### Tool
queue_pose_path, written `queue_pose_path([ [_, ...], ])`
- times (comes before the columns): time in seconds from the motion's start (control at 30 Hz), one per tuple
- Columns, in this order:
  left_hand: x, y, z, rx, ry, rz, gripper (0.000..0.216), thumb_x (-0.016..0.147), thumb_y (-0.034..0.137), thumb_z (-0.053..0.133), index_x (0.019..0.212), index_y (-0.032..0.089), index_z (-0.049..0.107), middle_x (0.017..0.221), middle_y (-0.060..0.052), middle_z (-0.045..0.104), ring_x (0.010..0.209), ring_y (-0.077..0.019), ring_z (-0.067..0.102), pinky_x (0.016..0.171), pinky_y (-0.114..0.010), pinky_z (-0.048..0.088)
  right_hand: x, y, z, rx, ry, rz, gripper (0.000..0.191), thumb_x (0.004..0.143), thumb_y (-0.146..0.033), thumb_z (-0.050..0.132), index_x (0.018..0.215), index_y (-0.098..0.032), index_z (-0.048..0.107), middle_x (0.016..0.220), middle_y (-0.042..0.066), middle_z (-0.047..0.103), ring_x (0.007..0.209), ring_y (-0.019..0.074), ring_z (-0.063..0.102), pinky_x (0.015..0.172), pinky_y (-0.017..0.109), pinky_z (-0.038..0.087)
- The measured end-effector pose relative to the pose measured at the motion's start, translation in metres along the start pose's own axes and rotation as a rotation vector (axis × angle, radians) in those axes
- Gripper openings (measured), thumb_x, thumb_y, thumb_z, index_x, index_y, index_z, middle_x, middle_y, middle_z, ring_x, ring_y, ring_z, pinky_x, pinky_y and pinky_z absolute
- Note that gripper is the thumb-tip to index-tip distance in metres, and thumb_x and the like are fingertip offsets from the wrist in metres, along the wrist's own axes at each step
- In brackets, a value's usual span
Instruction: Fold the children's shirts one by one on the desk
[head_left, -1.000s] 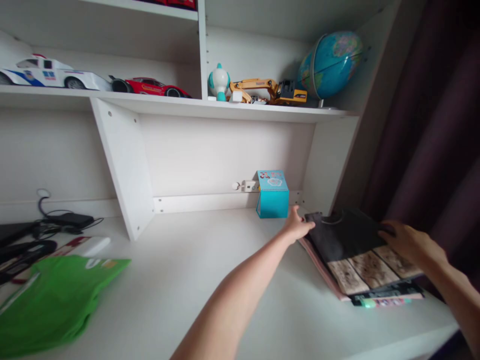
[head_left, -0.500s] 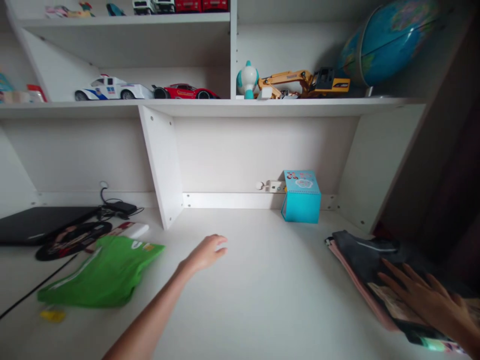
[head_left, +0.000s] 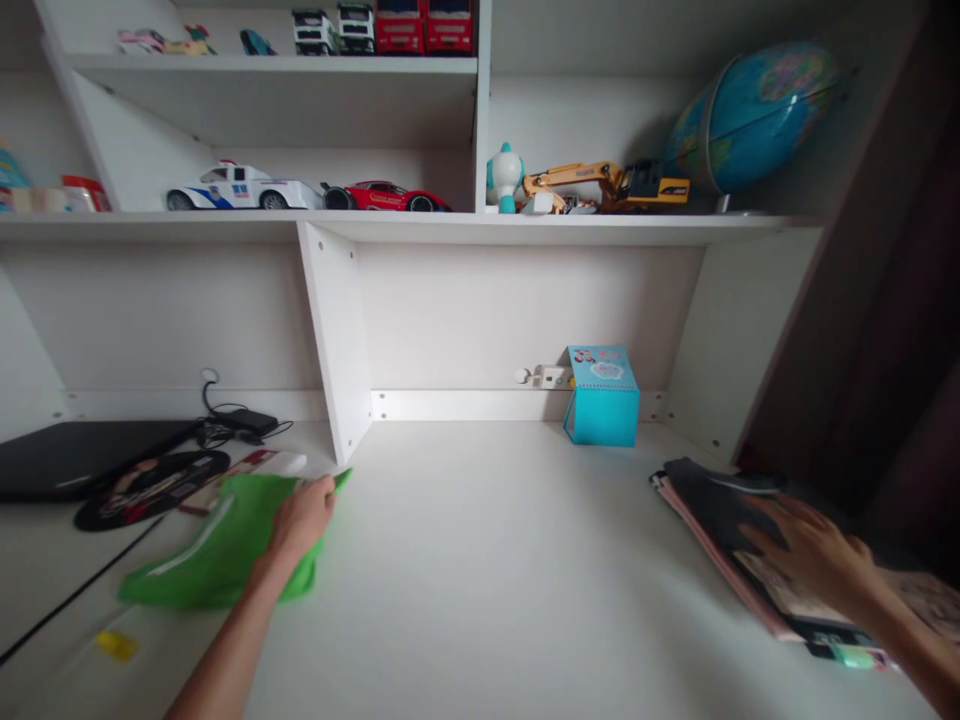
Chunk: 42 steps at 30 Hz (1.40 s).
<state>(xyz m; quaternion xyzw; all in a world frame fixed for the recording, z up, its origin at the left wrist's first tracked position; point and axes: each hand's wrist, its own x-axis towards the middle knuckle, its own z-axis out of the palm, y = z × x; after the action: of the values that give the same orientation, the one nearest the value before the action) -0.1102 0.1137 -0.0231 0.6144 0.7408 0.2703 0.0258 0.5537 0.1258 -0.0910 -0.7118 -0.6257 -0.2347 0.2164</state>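
Note:
My left hand (head_left: 302,522) lies on the right end of a folded green garment (head_left: 214,552) on the white desk (head_left: 495,560), its fingers curled over the cloth's edge. Far to the right, my right hand (head_left: 810,555) rests with fingers spread on top of a stack of folded dark and pink clothes (head_left: 739,545) near the desk's right edge.
A turquoise box (head_left: 602,397) stands at the back by a wall socket. A black laptop (head_left: 71,458), a round dark pad (head_left: 150,487) and cables lie at the left. A white divider panel (head_left: 337,340) rises behind the green garment. Toy cars, an excavator and a globe (head_left: 750,118) sit on shelves above.
My left hand has swung from the clothes stack at the right across the desk to the green garment at the left. My right hand stayed on the stack.

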Motion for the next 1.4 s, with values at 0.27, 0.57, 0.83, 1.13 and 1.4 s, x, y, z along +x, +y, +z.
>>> queue_pose_path([
  [0.27, -0.019, 0.134, -0.017, -1.487, 0.083, 0.199, 0.028, 0.070, 0.039, 0.065, 0.082, 0.020, 0.048, 0.079, 0.003, 0.055, 0.074, -0.0121, 0.055, 0.068, -0.024, 0.045, 0.021, -0.129, -0.055, 0.400, -0.056, -0.245, 0.051, 0.082, -0.049, 0.036, 0.114, -0.015, 0.056, 0.123, 0.018, 0.052, 0.115, 0.0318, 0.048, 0.092, 0.047, 0.040],
  [0.57, -0.064, 0.121, 0.083, -1.095, -0.556, -0.045, 0.026, 0.071, 0.033, 0.062, 0.081, 0.018, 0.043, 0.077, 0.000, 0.057, 0.063, -0.0139, 0.059, 0.057, -0.027, 0.047, -0.013, -0.199, -0.058, 1.026, -0.539, -0.122, 0.047, 0.084, -0.049, 0.035, 0.112, -0.017, 0.053, 0.090, 0.009, 0.067, 0.078, 0.0227, 0.065, 0.068, 0.033, 0.051],
  [0.83, -0.097, 0.159, 0.037, -0.495, -0.417, 0.691, 0.027, 0.081, 0.032, 0.053, 0.107, 0.023, 0.052, 0.103, -0.004, 0.059, 0.093, -0.0159, 0.056, 0.082, -0.026, 0.044, -0.017, -0.206, -0.022, 0.961, -0.691, -0.090, 0.034, 0.079, -0.042, 0.045, 0.095, -0.015, 0.058, 0.071, 0.004, 0.065, 0.056, 0.0152, 0.060, 0.053, 0.026, 0.044],
  [1.13, -0.175, 0.199, 0.088, 0.190, -0.434, 1.165, 0.015, 0.080, 0.026, 0.051, 0.090, 0.016, 0.057, 0.077, -0.006, 0.063, 0.063, -0.0198, 0.060, 0.061, -0.031, 0.045, -0.014, -0.208, -0.049, 0.931, -0.684, -0.168, 0.032, 0.082, -0.043, 0.044, 0.094, -0.017, 0.058, 0.067, 0.002, 0.062, 0.057, 0.0143, 0.057, 0.058, 0.026, 0.043],
  [1.4, -0.118, 0.192, 0.044, -0.094, -0.538, 0.824, 0.033, 0.081, 0.016, 0.046, 0.113, 0.023, 0.049, 0.088, -0.002, 0.064, 0.075, -0.0164, 0.062, 0.072, -0.026, 0.047, -0.069, -0.193, -0.135, 0.785, -0.819, -0.123, 0.038, 0.085, -0.051, 0.038, 0.063, -0.021, 0.045, 0.056, 0.001, 0.059, 0.049, 0.0131, 0.054, 0.047, 0.022, 0.037],
])
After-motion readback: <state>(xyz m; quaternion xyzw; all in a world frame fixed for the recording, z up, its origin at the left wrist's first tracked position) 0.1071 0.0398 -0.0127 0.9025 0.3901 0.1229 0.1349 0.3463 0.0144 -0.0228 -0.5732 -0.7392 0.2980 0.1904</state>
